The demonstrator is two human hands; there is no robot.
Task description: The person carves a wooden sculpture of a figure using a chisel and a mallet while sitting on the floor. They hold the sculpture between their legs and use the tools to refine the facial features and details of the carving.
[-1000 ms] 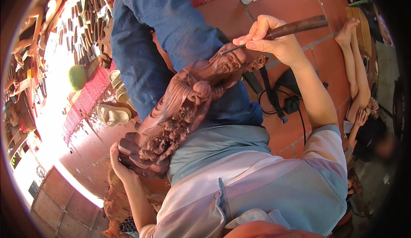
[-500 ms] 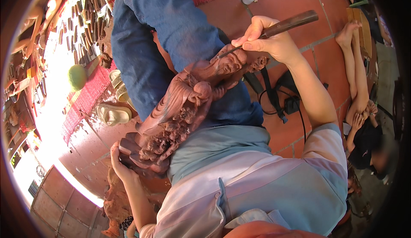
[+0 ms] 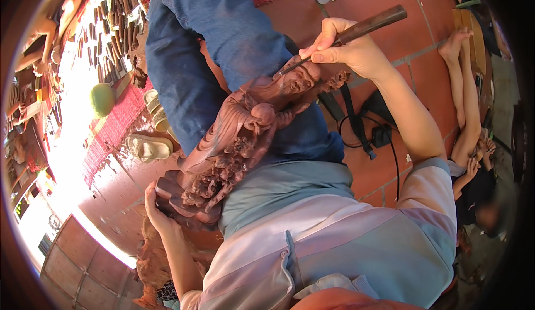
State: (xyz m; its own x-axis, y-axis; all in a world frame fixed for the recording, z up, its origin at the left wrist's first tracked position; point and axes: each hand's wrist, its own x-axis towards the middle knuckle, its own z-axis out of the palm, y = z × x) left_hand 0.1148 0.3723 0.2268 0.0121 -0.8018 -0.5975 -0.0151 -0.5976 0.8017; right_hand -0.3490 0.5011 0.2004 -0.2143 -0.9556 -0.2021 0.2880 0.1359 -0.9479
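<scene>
A reddish-brown carved wooden statue [image 3: 231, 143] of a bearded figure lies slantwise across my lap, its head to the upper right and its base to the lower left. My left hand [image 3: 160, 207] is wrapped round the base. In my right hand [image 3: 345, 48] is a carving chisel [image 3: 370, 24] with a dark wooden handle, pinched near where the thin blade starts. The blade slopes down to the left, and its tip touches or nearly touches the side of the statue's head. Which of the two I cannot tell.
Many dark-handled carving tools [image 3: 114, 37] lie on a bright cloth at upper left, near a green round fruit [image 3: 102, 100]. Sandals [image 3: 149, 148] rest on the tiles. A black strap with cable [image 3: 362, 126] lies right of my lap; another person's legs [image 3: 465, 87] are farther right.
My right hand and the chisel have shifted slightly to the left, the blade tip still by the statue's head. My left hand stays on the base. The person at right has moved their hands a little.
</scene>
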